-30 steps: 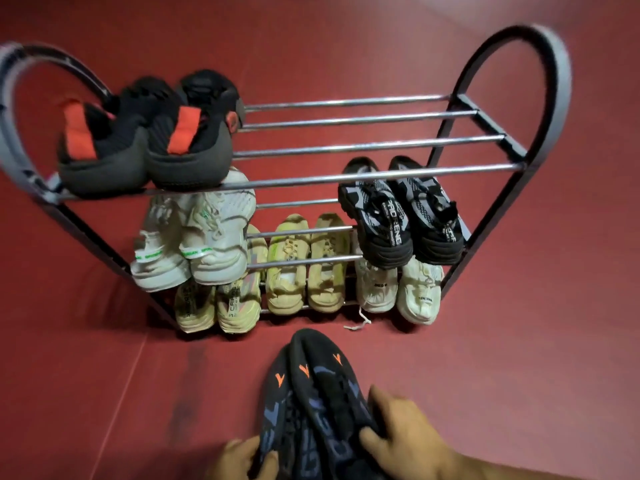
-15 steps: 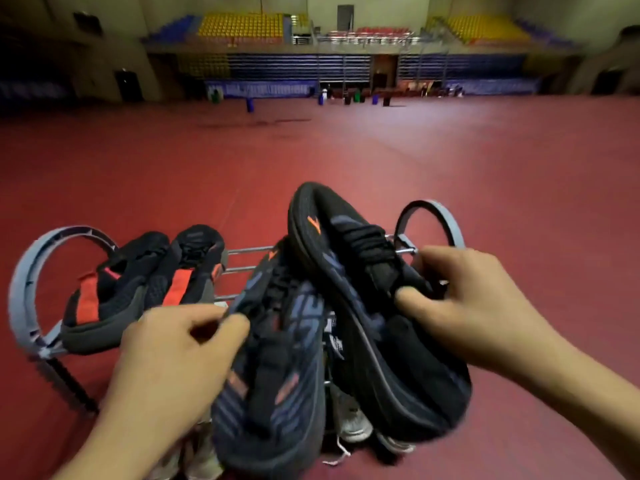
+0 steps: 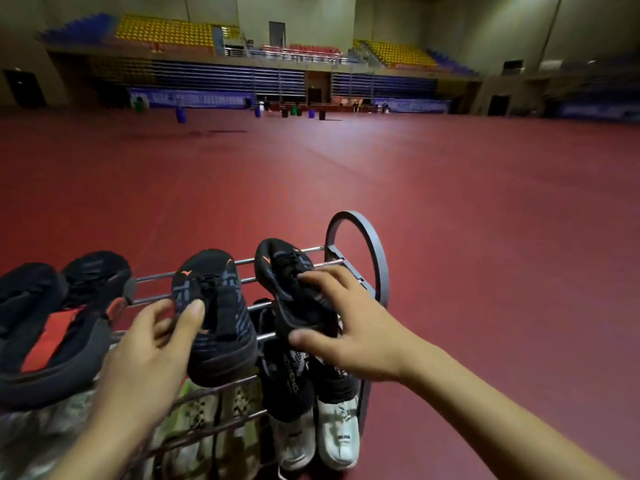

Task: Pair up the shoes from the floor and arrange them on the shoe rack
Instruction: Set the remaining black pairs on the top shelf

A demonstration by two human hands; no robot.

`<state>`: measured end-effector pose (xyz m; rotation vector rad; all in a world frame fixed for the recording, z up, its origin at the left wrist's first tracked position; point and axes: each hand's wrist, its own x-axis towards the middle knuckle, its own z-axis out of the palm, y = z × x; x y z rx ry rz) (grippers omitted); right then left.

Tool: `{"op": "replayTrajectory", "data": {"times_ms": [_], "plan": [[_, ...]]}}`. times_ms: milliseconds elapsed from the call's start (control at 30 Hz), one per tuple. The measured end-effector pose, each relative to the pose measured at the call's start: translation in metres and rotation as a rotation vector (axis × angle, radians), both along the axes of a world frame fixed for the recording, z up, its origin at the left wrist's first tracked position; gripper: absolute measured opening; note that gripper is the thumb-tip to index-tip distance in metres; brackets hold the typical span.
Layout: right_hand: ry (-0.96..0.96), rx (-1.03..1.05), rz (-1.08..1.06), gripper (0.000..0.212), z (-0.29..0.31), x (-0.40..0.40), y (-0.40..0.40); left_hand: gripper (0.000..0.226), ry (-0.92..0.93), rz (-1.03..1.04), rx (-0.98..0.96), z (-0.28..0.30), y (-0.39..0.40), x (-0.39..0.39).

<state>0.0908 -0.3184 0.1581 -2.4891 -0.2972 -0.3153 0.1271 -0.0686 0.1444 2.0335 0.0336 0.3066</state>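
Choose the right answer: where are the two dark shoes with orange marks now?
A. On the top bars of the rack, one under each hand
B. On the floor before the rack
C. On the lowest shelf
A: the left shoe and right shoe lie on the rack's top bars, with the left hand and right hand on them.

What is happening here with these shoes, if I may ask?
A person is setting a pair of dark sneakers with orange marks on the top tier of a metal shoe rack. The left hand grips one sneaker, the right hand the other. A black-and-red pair sits alongside.
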Motion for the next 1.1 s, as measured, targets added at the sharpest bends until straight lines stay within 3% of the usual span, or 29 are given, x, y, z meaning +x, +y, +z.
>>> {"op": "replayTrajectory", "data": {"times_ms": [100,167,267,400,600,733,867,1100], "plan": [[-0.095,-0.19,0.0,0.082,-0.014,-0.004,-0.004,0.102,0.01,-0.171,0.093,0.003,-0.006,-0.016],[-0.133,-0.111,-0.031,0.072,-0.016,-0.002,-0.003,0.121,0.041,-0.232,0.265,0.003,-0.009,-0.017],[-0.185,-0.088,-0.072,0.061,-0.013,-0.001,-0.003,0.131,0.065,-0.258,0.465,0.004,-0.012,-0.011],[-0.235,-0.136,-0.169,0.056,-0.011,-0.004,-0.012,0.131,0.029,-0.231,0.461,0.002,-0.018,-0.007],[-0.313,-0.242,-0.232,0.051,-0.018,-0.011,-0.019,0.097,-0.101,-0.201,0.322,-0.002,-0.052,0.003],[-0.34,-0.296,-0.271,0.051,-0.021,-0.01,-0.016,0.091,-0.146,-0.202,0.299,-0.009,-0.071,0.013],[-0.247,-0.203,-0.211,0.062,-0.02,-0.006,-0.022,0.098,-0.121,-0.274,0.322,-0.02,-0.071,0.012],[-0.284,-0.275,-0.275,0.069,-0.025,-0.009,-0.03,0.104,-0.117,-0.286,0.41,-0.012,-0.059,0.004]]}}
